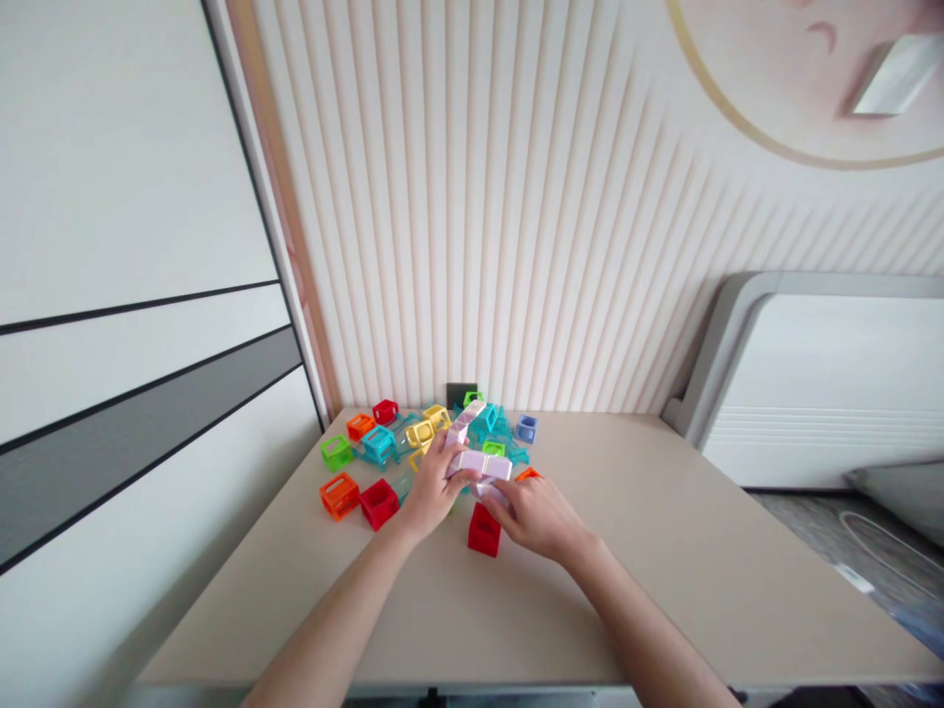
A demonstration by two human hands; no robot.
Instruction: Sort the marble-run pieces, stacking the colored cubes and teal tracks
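A pale lilac snake puzzle (473,460) of jointed segments is held above the table between my two hands. One end of it slants up and away, and the rest bends towards me. My left hand (435,482) closes on its left side with the thumb along the near segments. At the lower right end, my right hand (532,509) grips it with thumb and fingers. Just below, a red cube-shaped block (484,531) with an open face sits on the table. Fingers partly cover the puzzle's lower segments.
On the beige table (664,551), coloured frame blocks lie scattered: an orange block (340,496), a red block (379,503), a green block (337,451), a turquoise block (379,444) and a blue block (526,428). A dark box (461,394) stands by the ribbed wall.
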